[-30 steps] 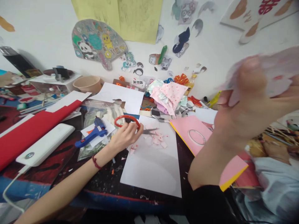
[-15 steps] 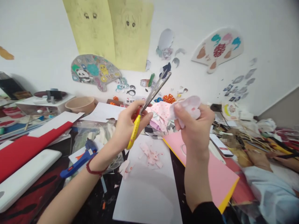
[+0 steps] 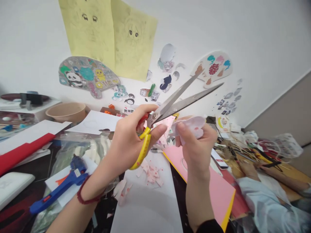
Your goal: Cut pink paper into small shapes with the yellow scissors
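My left hand (image 3: 136, 139) is closed through the handles of yellow-and-red scissors (image 3: 145, 147). Their blades stand apart and point up to the right, above the other hand. In my right hand (image 3: 196, 145) a pale pink scalloped piece of fabric (image 3: 194, 124) with small red marks is pinched between thumb and fingers. Apart from the blades, it is held above the table. Below, pink spotted scraps (image 3: 152, 173) lie on a white sheet (image 3: 148, 210). Behind the hands a spotted pink cloth (image 3: 167, 126) is partly hidden.
A blue glue gun (image 3: 60, 189) lies at left near a clear plastic bag (image 3: 73, 142) and a tan bowl (image 3: 65, 111). Pink card (image 3: 221, 191) and a phone (image 3: 219, 158) are at right. Further right, another person's sleeve (image 3: 264, 200) and hands are over sticks and tools.
The scissor blades have spread apart and swung down to the right, nearer the fabric piece. My right hand still holds the piece. The view has shifted slightly.
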A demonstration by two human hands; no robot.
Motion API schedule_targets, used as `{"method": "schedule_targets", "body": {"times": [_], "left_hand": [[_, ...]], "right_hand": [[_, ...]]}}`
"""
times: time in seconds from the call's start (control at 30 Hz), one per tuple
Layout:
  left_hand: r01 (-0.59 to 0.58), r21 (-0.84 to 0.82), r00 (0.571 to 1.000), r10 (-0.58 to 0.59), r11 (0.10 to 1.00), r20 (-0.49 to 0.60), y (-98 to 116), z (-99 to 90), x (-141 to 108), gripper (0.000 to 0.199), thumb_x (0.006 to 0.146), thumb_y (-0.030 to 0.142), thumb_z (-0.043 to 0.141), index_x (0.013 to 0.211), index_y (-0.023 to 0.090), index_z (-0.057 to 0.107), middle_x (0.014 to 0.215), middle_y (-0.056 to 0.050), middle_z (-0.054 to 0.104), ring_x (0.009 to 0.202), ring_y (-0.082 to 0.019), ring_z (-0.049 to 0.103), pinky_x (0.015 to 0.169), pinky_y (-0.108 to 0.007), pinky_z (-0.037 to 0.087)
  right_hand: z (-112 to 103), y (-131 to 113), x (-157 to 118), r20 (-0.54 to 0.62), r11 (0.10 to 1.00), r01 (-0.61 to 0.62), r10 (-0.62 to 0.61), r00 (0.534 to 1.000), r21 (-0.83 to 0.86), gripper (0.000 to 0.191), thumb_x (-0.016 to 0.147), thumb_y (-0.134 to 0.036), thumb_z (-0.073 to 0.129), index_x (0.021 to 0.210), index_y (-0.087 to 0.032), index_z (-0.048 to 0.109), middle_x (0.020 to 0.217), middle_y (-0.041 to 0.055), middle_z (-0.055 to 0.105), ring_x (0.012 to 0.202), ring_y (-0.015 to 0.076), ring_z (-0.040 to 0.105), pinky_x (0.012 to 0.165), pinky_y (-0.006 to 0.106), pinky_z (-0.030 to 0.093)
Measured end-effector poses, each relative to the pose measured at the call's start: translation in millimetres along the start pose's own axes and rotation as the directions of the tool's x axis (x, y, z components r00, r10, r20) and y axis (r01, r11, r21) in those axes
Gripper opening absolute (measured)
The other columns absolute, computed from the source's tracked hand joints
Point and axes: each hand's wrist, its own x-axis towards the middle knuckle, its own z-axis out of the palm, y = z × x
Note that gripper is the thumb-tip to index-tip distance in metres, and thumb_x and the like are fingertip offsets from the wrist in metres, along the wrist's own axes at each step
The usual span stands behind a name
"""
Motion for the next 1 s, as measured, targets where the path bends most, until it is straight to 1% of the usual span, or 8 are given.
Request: {"method": "schedule_targets", "body": {"times": [0.07,0.2,0.3,0.37,0.43,0.53,0.8,1.0], "left_hand": [[-0.010,0.099,0.998,0.004,0.995,0.055,-5,-10.7,4,0.042,0.094,0.046,0.067,0.123,0.016,0.064,0.090,-0.003,0.065,0.073,-0.017,0.052,0.066,-0.032,0.040],[-0.106,0.262,0.976,0.051,0.959,0.210,-7,-22.4,7,0.058,0.093,0.056,0.066,0.134,0.015,0.060,0.113,-0.011,0.068,0.098,-0.027,0.061,0.083,-0.038,0.045],[-0.138,0.304,0.963,0.057,0.943,0.262,-7,-21.5,6,0.060,0.093,0.062,0.065,0.132,0.017,0.062,0.111,-0.011,0.069,0.097,-0.027,0.062,0.082,-0.039,0.046],[-0.138,0.281,0.964,0.064,0.950,0.259,-8,-18.5,5,0.059,0.094,0.064,0.063,0.131,0.018,0.062,0.107,-0.010,0.070,0.094,-0.026,0.063,0.079,-0.037,0.046],[-0.141,0.251,0.963,0.074,0.958,0.258,-9,-15.6,4,0.058,0.094,0.063,0.062,0.130,0.018,0.062,0.105,-0.010,0.070,0.093,-0.026,0.063,0.078,-0.037,0.047],[-0.141,0.203,0.961,0.084,0.969,0.264,-10,-12.6,4,0.054,0.095,0.061,0.064,0.129,0.019,0.063,0.105,-0.010,0.071,0.091,-0.025,0.064,0.077,-0.036,0.048],[-0.103,0.120,0.964,0.069,0.987,0.256,-5,-9.4,3,0.050,0.094,0.055,0.067,0.126,0.017,0.065,0.103,-0.008,0.073,0.083,-0.021,0.064,0.075,-0.033,0.048],[-0.086,0.096,0.958,0.056,0.992,0.282,-3,-9.8,2,0.042,0.094,0.047,0.071,0.123,0.017,0.066,0.099,-0.006,0.073,0.081,-0.020,0.062,0.073,-0.031,0.047]], "right_hand": [[0,1,1,-0.001,1.000,0.031,-0.031,1.000,-0.006,0.015,0.081,-0.031,0.084,0.073,-0.020,0.077,0.061,-0.0019,0.067,0.042,0.0076,0.051,0.036,0.022,0.037],[-2,6,5,-0.016,0.986,0.135,-0.137,0.990,-0.095,0.009,0.082,-0.027,0.082,0.075,-0.023,0.076,0.061,-0.0039,0.066,0.045,0.0092,0.052,0.042,0.026,0.041],[-4,9,8,0.003,0.945,0.283,-0.286,0.958,-0.164,0.006,0.081,-0.022,0.079,0.076,-0.024,0.077,0.070,-0.0021,0.072,0.057,0.0127,0.062,0.053,0.029,0.050],[-4,8,9,0.015,0.926,0.325,-0.328,0.945,-0.192,0.007,0.081,-0.019,0.078,0.079,-0.026,0.078,0.077,-0.0012,0.076,0.068,0.0161,0.069,0.064,0.032,0.057],[-4,7,9,0.024,0.926,0.323,-0.324,0.946,-0.196,0.013,0.080,-0.016,0.077,0.082,-0.028,0.080,0.079,-0.0019,0.078,0.074,0.0175,0.071,0.071,0.034,0.059],[-4,6,8,0.029,0.931,0.328,-0.328,0.944,-0.160,0.019,0.079,-0.012,0.077,0.084,-0.030,0.081,0.078,-0.0028,0.078,0.075,0.0172,0.072,0.073,0.034,0.059],[-4,6,5,0.004,0.935,0.298,-0.303,0.953,-0.192,0.012,0.080,-0.017,0.079,0.081,-0.029,0.080,0.081,-0.0016,0.079,0.078,0.0189,0.074,0.074,0.036,0.060],[-4,6,5,0.005,0.926,0.328,-0.333,0.943,-0.185,0.011,0.079,-0.016,0.080,0.077,-0.026,0.079,0.078,-0.0011,0.078,0.075,0.0183,0.073,0.072,0.034,0.059]]}}
